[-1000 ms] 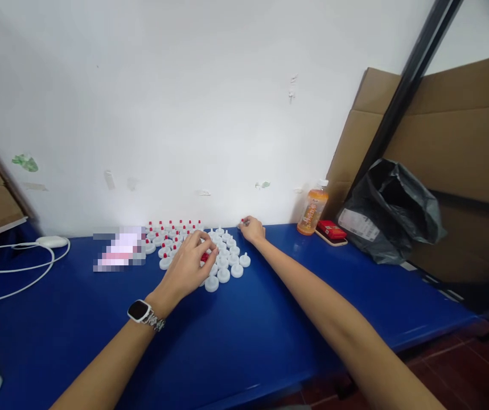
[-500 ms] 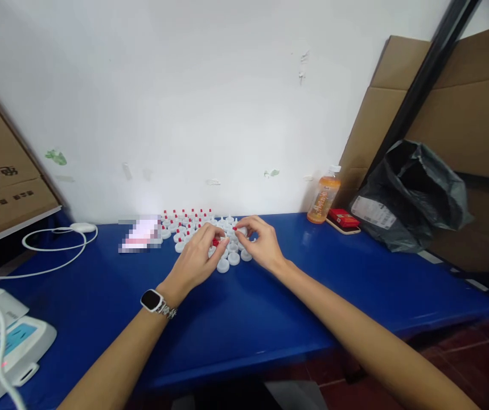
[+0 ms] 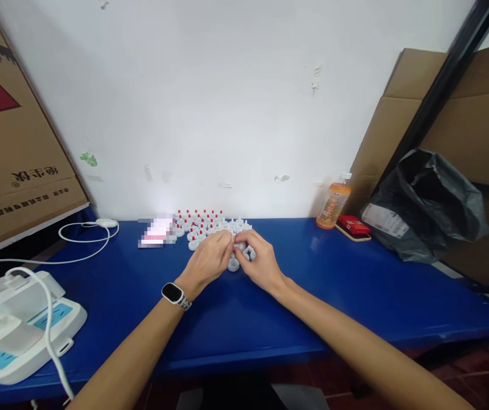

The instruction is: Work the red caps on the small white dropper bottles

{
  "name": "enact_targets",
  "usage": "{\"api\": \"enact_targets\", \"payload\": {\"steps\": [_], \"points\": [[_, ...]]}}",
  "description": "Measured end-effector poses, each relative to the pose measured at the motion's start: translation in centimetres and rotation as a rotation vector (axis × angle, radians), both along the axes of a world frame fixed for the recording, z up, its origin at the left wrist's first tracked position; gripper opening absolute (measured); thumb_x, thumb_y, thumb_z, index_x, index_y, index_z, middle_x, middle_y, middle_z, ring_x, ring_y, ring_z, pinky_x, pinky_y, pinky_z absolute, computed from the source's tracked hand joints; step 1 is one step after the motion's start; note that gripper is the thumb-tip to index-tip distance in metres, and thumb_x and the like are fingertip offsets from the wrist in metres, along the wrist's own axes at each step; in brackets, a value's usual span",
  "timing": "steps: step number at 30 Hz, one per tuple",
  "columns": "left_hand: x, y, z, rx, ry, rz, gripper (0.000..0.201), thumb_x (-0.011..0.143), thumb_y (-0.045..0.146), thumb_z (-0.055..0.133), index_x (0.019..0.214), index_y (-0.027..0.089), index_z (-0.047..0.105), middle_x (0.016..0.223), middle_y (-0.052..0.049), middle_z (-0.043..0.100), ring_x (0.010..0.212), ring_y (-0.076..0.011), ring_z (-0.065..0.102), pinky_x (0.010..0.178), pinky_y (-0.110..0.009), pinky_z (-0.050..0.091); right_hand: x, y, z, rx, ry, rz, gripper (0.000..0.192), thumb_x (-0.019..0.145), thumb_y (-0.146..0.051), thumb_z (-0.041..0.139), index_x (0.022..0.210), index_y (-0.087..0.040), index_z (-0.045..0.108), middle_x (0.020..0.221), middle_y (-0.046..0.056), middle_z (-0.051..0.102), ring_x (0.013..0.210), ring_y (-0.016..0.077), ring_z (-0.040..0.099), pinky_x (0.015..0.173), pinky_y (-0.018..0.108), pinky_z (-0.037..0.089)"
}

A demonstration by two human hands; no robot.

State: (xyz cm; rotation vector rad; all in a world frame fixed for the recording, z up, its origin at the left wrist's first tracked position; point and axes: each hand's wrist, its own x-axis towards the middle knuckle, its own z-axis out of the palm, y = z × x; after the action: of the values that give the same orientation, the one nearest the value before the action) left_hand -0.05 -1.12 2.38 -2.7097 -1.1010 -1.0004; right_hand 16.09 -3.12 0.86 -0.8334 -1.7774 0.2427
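Facing a white wall [image 3: 227, 108], we're at a blue table [image 3: 244, 319]. Big box [image 3: 22, 154] at far L, grey bag [image 3: 427, 208] at far R. Power strip [image 3: 67, 322] lies nr our L arm. Bottle [image 3: 333, 206] stands R, w/ a red pack [image 3: 354, 224] just beside it. Our L hand [image 3: 208, 257] is curled, fingers bunched over the caps [image 3: 233, 265]; can't tell what's in it. Our R hand [image 3: 263, 263] faces it, thumb & index bent, tips nr the L fingers; can't tell if it's gripping smth. Watch [image 3: 172, 293] on L wrist. Caps sit clustered on table, under & btwn both hands, back twd wall; those back-L carry red nibs [image 3: 201, 232].
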Motion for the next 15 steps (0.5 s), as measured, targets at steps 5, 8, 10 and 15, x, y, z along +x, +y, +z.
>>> {"api": "enact_targets", "payload": {"steps": [5,8,10,15], "points": [[-1.5,1.3,0.3,-0.145,-0.500,0.224,0.041,0.103,0.043,0.023,0.070,0.022,0.036,0.059,0.003,0.039,0.055,-0.0141,0.041,0.055,-0.029,0.034,0.8,1.3,-0.2,0.001,0.005,-0.141,0.016,0.087,-0.017,0.052,0.094,-0.024,0.064,0.102,0.006,0.064,0.096,0.0197,0.062,0.090,0.033,0.050],[-2.9,2.6,0.0,-0.130,-0.382,0.216,0.036,0.102,0.042,0.030,0.077,0.021,0.044,0.070,0.001,0.049,0.067,-0.0155,0.048,0.065,-0.030,0.040,1.8,2.2,-0.4,-0.050,0.024,-0.213,0.016,0.085,-0.017,0.053,0.094,-0.022,0.065,0.101,0.005,0.066,0.091,0.0196,0.063,0.086,0.032,0.050],[-3.3,3.3,-0.5,-0.097,-0.207,0.170,0.030,0.100,0.041,0.037,0.084,0.020,0.052,0.085,-0.003,0.056,0.084,-0.0188,0.053,0.079,-0.034,0.043,2.1,2.5,-0.5,-0.081,0.029,-0.221,0.016,0.085,-0.019,0.054,0.095,-0.022,0.067,0.101,0.004,0.069,0.090,0.0195,0.064,0.085,0.031,0.049],[-3.0,4.3,-1.3,-0.092,0.001,0.189,0.032,0.098,0.043,0.043,0.108,0.024,0.066,0.103,-0.007,0.058,0.101,-0.0252,0.052,0.090,-0.043,0.042,1.8,2.9,-0.4,-0.133,0.016,-0.194,0.016,0.087,-0.027,0.058,0.096,-0.023,0.070,0.101,0.002,0.071,0.096,0.0189,0.065,0.090,0.031,0.047]]}}
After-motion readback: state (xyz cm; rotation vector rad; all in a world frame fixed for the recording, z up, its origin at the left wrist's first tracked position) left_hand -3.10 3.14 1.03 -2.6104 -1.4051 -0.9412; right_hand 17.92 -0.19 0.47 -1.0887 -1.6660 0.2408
